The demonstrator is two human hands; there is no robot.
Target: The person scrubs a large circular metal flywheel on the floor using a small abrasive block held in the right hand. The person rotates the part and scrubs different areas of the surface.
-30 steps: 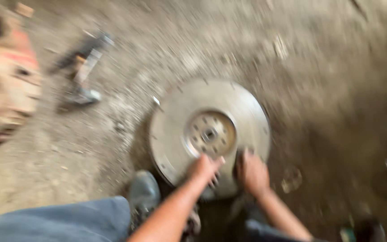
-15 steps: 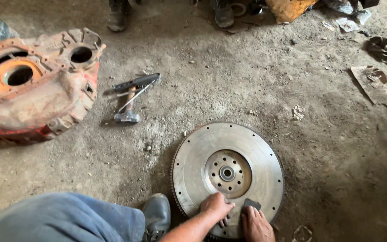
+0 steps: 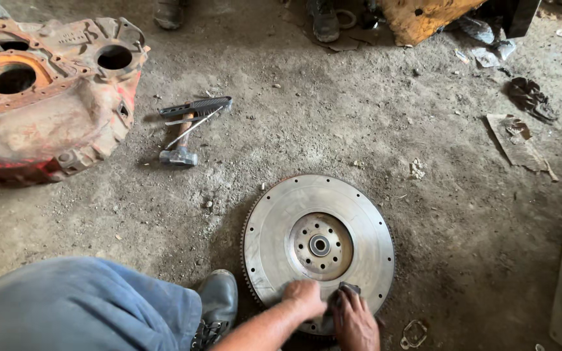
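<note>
Dirt floor [image 3: 372,130], head view looking down.

Flywheel [image 3: 281,227] lies flat on the floor at centre-bottom: round grey metal disc, toothed rim, recessed hub with a ring of bolt holes. Both hands are on its near edge.

Left hand [image 3: 305,298] rests on the disc face just below the hub, fingers curled together and pressed down; nothing seen inside the grip. Right hand [image 3: 354,318] is just beside it, touching, fingers closed over a small dark pad [image 3: 348,288] held against the disc — possibly an abrasive block, the view is too small to be sure.

Boot [image 3: 216,300], dark leather, sits just left of the flywheel, touching or nearly touching its rim. Blue trouser leg [image 3: 79,305] fills the lower left corner.

Housing [image 3: 47,97], large rusty red-orange casting with round openings, lies at upper left, well apart from the flywheel. The openings look dark and hollow; contents cannot be told.

Hammer [image 3: 180,153] lies between housing and flywheel, with a black-handled tool [image 3: 198,107] and a thin rod across it.

Torn cardboard scrap [image 3: 515,140], flat and brownish, lies at the right. Yellow block [image 3: 424,16] at the top edge; two more shoes beside it
</note>
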